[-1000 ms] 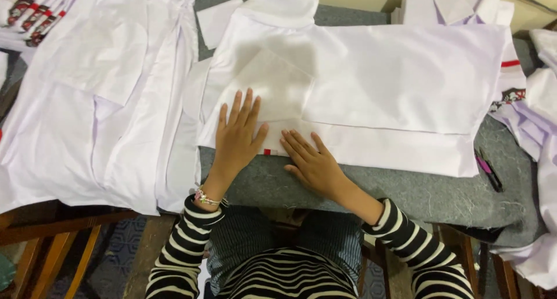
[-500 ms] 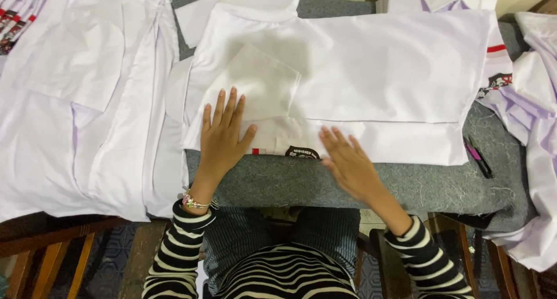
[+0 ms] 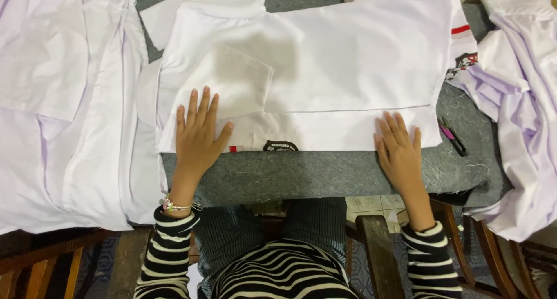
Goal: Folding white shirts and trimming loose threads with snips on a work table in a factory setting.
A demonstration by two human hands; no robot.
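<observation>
A white shirt [image 3: 325,61] lies folded flat on a grey felt-covered table [image 3: 301,174], its chest pocket up and a dark badge at its near edge. My left hand [image 3: 198,133] presses flat on the shirt's near left corner, fingers spread. Resting flat on the near right corner is my right hand [image 3: 399,150], fingers apart. Neither hand holds anything. Both sleeves are black-and-white striped, and a beaded bracelet circles my left wrist.
More white shirts [image 3: 64,102] are spread over the table's left side. A heap of white and pale lilac cloth [image 3: 522,102] hangs off the right. A pink and black pen [image 3: 452,135] lies right of the folded shirt. Wooden chair parts [image 3: 371,247] stand below.
My right hand has slid rightward along the shirt's near edge, from beside the left hand to the right corner. The dark badge is uncovered. My left hand stays put.
</observation>
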